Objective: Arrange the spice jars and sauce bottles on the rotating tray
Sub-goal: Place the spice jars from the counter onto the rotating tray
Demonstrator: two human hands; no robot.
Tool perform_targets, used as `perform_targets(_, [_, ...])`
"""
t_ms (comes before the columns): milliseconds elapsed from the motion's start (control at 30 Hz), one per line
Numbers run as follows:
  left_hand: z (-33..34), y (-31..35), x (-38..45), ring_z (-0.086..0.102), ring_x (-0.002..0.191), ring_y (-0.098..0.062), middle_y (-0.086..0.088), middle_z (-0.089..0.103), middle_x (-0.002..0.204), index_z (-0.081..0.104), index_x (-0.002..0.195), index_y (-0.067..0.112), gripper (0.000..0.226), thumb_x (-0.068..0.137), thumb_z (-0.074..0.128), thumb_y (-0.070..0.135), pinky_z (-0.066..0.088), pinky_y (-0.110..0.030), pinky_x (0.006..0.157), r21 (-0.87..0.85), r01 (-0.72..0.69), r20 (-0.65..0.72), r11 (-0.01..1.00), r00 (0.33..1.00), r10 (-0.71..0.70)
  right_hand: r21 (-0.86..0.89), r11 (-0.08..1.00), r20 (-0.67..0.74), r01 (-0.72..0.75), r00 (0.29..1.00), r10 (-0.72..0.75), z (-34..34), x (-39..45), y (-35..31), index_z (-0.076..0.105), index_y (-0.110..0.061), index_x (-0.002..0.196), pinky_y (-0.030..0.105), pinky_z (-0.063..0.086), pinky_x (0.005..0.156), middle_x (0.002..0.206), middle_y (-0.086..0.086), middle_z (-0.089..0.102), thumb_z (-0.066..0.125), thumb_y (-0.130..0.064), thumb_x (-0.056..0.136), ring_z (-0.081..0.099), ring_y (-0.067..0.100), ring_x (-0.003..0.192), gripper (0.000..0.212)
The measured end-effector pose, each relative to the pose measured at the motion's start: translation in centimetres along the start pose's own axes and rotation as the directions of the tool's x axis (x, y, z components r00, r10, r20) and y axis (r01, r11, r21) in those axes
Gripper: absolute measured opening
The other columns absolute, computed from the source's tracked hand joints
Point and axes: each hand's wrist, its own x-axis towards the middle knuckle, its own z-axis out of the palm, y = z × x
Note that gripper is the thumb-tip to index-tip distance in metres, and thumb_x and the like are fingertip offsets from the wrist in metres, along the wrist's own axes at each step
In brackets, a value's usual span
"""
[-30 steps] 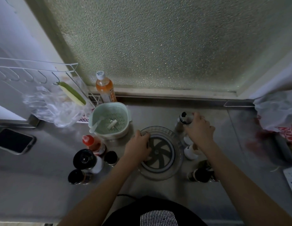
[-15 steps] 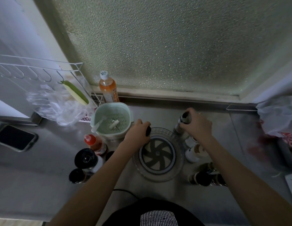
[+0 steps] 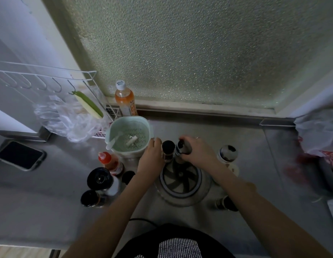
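A clear round rotating tray (image 3: 182, 199) with a dark spoked hub sits on the steel counter in front of me. My left hand (image 3: 152, 157) grips a black-capped jar (image 3: 168, 148) at the tray's far rim. Right beside it my right hand (image 3: 196, 152) holds a dark-topped bottle (image 3: 181, 148) over the same rim. To the left of the tray stand a red-capped sauce bottle (image 3: 109, 162), a large black-capped bottle (image 3: 100, 178) and two small dark-capped jars (image 3: 89, 198) (image 3: 128, 176). On the right stand a pale jar (image 3: 228, 153) and a dark jar (image 3: 227, 202).
A pale green strainer basket (image 3: 129, 135) stands just behind my left hand. An orange drink bottle (image 3: 124, 99) is at the window ledge. A phone (image 3: 20, 155) lies far left below a wire rack (image 3: 50, 79). Plastic bags (image 3: 320, 131) sit far right.
Both hands have come together at the tray's far rim. The left hand brought a black-capped jar there, and the right hand carried its bottle leftward from beside the tray.
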Motion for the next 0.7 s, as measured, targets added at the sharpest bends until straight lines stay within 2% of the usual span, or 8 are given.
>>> perform_targets(100, [0.9, -0.3, -1.3, 0.054, 0.096, -0.042, -0.022, 0.047, 0.116, 0.039, 0.110, 0.000, 0.029, 0.083, 0.049, -0.001, 0.040, -0.045, 0.067, -0.006, 0.023, 0.000, 1.000, 1.000, -0.023, 0.023, 1.000, 0.004, 0.015, 1.000, -0.016, -0.2, 0.1, 0.3, 0.038, -0.034, 0.132, 0.044, 0.048, 0.091, 0.128, 0.010, 0.058, 0.070, -0.036, 0.075, 0.053, 0.032, 0.114, 0.066])
perform_targets(167, [1.5, -0.8, -1.9, 0.053, 0.098, -0.040, -0.021, 0.047, 0.115, 0.039, 0.113, 0.000, 0.030, 0.084, 0.048, 0.003, 0.037, -0.042, 0.066, 0.039, 0.031, 0.041, 0.999, 0.999, -0.033, -0.025, 1.000, -0.018, -0.014, 1.000, 0.013, -1.5, -0.5, 0.8, 0.035, -0.035, 0.136, 0.043, 0.046, 0.094, 0.132, 0.007, 0.056, 0.069, -0.042, 0.075, 0.052, 0.032, 0.119, 0.070])
perform_targets(300, [3.0, -1.8, -2.7, 0.055, 0.104, -0.041, -0.018, 0.046, 0.120, 0.037, 0.126, 0.006, 0.036, 0.092, 0.044, 0.014, 0.044, -0.044, 0.073, 0.165, 0.070, 0.166, 0.984, 0.981, -0.098, -0.091, 0.977, -0.256, -0.193, 0.953, 0.164, -4.4, -4.4, 3.3, 0.054, -0.023, 0.115, 0.038, 0.046, 0.085, 0.112, 0.009, 0.064, 0.067, -0.043, 0.077, 0.058, 0.029, 0.105, 0.045])
perform_targets(367, [3.7, -2.2, -3.0, 0.056, 0.107, -0.039, -0.017, 0.049, 0.123, 0.034, 0.134, 0.011, 0.043, 0.093, 0.043, 0.020, 0.048, -0.045, 0.080, 0.260, 0.090, 0.230, 0.961, 0.961, -0.153, -0.135, 0.956, -0.295, -0.262, 0.931, 0.213, -4.2, -6.7, 4.9, 0.056, -0.022, 0.109, 0.038, 0.044, 0.081, 0.105, 0.008, 0.064, 0.065, -0.044, 0.078, 0.056, 0.029, 0.102, 0.038])
perform_targets(467, [4.6, -2.6, -3.5, 0.057, 0.110, -0.035, -0.015, 0.057, 0.121, 0.047, 0.123, 0.011, 0.034, 0.091, 0.044, 0.022, 0.050, -0.045, 0.085, 0.410, 0.037, 0.310, 0.911, 0.934, -0.177, -0.239, 0.908, -0.204, -0.344, 0.932, 0.300, -2.5, -8.4, 6.9, 0.049, -0.025, 0.119, 0.040, 0.042, 0.083, 0.113, 0.010, 0.058, 0.058, -0.041, 0.081, 0.052, 0.032, 0.105, 0.042])
perform_targets(567, [5.1, -3.3, -3.9, 0.057, 0.110, -0.037, -0.017, 0.058, 0.121, 0.049, 0.121, 0.012, 0.034, 0.089, 0.044, 0.022, 0.051, -0.044, 0.088, 0.397, -0.011, 0.393, 0.918, 0.906, -0.159, -0.275, 0.901, -0.135, -0.335, 0.942, 0.308, -1.3, -8.6, 7.8, 0.039, -0.026, 0.127, 0.040, 0.044, 0.079, 0.113, 0.013, 0.055, 0.055, -0.029, 0.083, 0.057, 0.035, 0.098, 0.047])
perform_targets(633, [5.3, -3.5, -4.0, 0.057, 0.110, -0.038, -0.016, 0.059, 0.121, 0.050, 0.120, 0.015, 0.036, 0.087, 0.046, 0.025, 0.051, -0.045, 0.090, 0.343, -0.017, 0.440, 0.939, 0.886, -0.144, -0.191, 0.929, -0.125, -0.317, 0.947, 0.298, -1.3, -8.3, 7.8, 0.042, -0.026, 0.124, 0.039, 0.047, 0.076, 0.108, 0.013, 0.056, 0.054, -0.025, 0.081, 0.059, 0.034, 0.092, 0.044])
perform_targets(700, [5.1, -3.6, -4.1, 0.057, 0.110, -0.039, -0.018, 0.057, 0.123, 0.051, 0.121, 0.016, 0.037, 0.085, 0.048, 0.026, 0.051, -0.045, 0.091, 0.302, -0.004, 0.449, 0.953, 0.883, -0.138, -0.092, 0.951, -0.137, -0.294, 0.950, 0.280, -2.3, -8.3, 6.9, 0.053, -0.024, 0.110, 0.036, 0.047, 0.073, 0.097, 0.009, 0.054, 0.057, -0.025, 0.077, 0.059, 0.031, 0.088, 0.034])
